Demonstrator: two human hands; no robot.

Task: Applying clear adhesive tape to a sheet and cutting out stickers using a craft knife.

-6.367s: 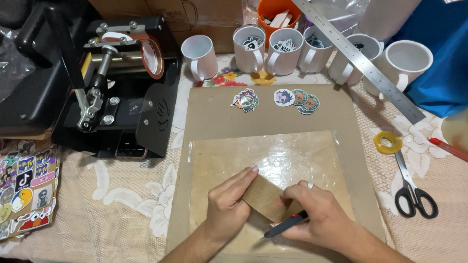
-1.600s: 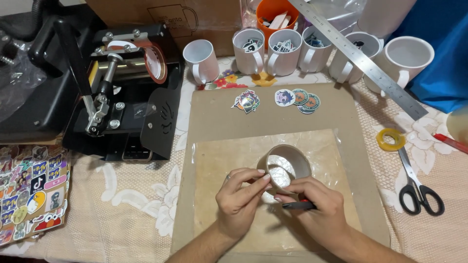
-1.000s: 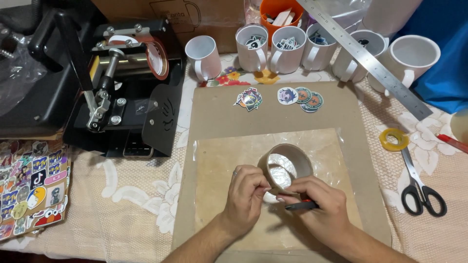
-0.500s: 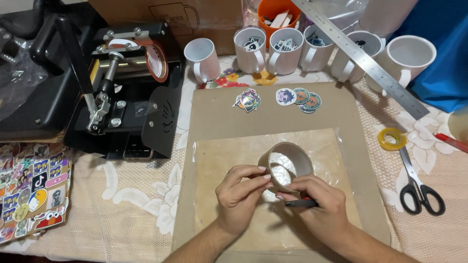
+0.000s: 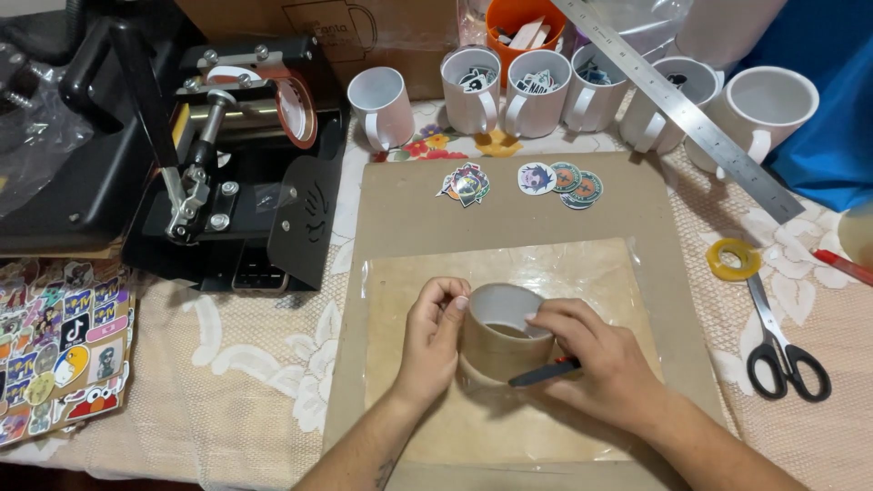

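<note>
left hand (image 5: 435,333): we're gripping the tape roll (image 5: 503,338) by its left side.
right hand (image 5: 596,364): closed around a dark pen (image 5: 544,372), fingertips on the roll's rim.
roll: upright on the brown board (image 5: 509,205), below the stickers (image 5: 520,180).
change: flat sheet traded for the roll; barely moved over the last second.

Looks like a home craft setup for making custom mugs, basically a table turned into a little workshop. Far left there's a black mug heat press (image 5: 227,155), and along the far edge a row of blank white mugs (image 5: 564,86), some stuffed with stickers. Round printed stickers (image 5: 559,179) sit on a brown cardboard work mat (image 5: 509,209). On the right: a metal ruler (image 5: 682,105), scissors (image 5: 782,345), small yellow tape roll (image 5: 733,258). Lacy floral tablecloth (image 5: 264,364) underneath says home, not factory.
</note>
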